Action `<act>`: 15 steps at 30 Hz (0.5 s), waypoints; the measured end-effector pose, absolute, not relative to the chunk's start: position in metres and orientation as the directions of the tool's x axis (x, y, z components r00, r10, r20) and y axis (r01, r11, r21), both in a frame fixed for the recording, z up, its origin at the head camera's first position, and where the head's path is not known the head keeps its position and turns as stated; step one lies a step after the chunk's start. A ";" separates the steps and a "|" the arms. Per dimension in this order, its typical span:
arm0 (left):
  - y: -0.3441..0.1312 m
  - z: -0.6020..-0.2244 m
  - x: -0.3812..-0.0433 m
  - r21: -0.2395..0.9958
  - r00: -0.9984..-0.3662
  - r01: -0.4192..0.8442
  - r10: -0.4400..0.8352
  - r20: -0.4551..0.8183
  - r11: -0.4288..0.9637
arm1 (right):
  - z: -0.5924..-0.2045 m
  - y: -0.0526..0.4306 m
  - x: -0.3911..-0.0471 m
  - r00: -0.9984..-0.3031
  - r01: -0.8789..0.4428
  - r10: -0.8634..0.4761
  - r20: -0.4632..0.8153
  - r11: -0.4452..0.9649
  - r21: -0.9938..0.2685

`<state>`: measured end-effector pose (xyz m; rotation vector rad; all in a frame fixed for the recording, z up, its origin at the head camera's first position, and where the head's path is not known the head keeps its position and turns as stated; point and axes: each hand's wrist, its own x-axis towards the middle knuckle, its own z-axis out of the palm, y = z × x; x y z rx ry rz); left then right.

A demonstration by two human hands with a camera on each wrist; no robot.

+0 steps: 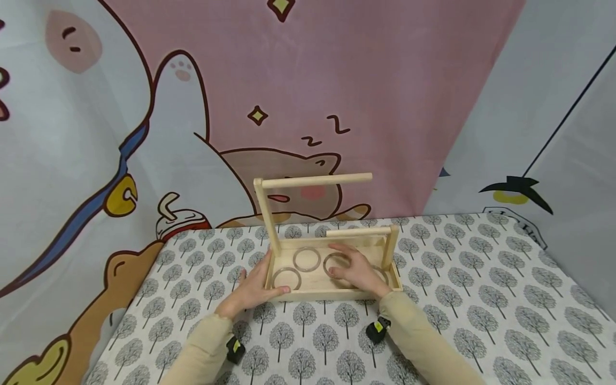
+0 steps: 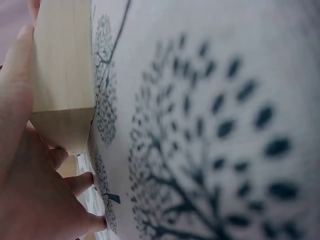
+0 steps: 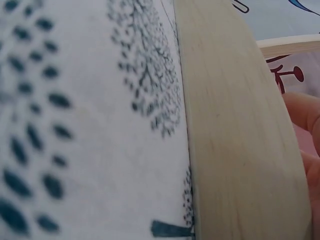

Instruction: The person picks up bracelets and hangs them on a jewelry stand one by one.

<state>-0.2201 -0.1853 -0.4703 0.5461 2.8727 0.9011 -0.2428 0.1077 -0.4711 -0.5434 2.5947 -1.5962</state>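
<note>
A pale wooden tray stand [image 1: 332,295] sits on the tablecloth, with an upright post at each end and a horizontal bar on each post. Several greyish rings [image 1: 306,259] that look like bangles lie in it. My left hand [image 1: 252,289] grips the tray's left end, thumb along the front rim and fingers at the side; the left wrist view shows them around the wooden corner [image 2: 62,60]. My right hand [image 1: 356,270] reaches over the front wall [image 3: 240,125], thumb and fingers around one ring [image 1: 325,260] right of the middle. Another ring [image 1: 383,274] is partly hidden beneath that wrist.
The taller bar [image 1: 317,180] runs rightward from the left post, high over the tray. A lower bar [image 1: 358,232] points left from the right post [image 1: 390,248], just behind my right hand. A tree-print cloth [image 1: 462,299] covers the table; a cartoon curtain [image 1: 375,96] hangs behind.
</note>
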 end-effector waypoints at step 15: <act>-0.185 -0.472 -0.220 0.581 -0.938 0.279 0.347 -0.006 0.765 | -0.471 0.109 -0.244 -0.937 -0.224 -0.343 0.067 0.445 -0.867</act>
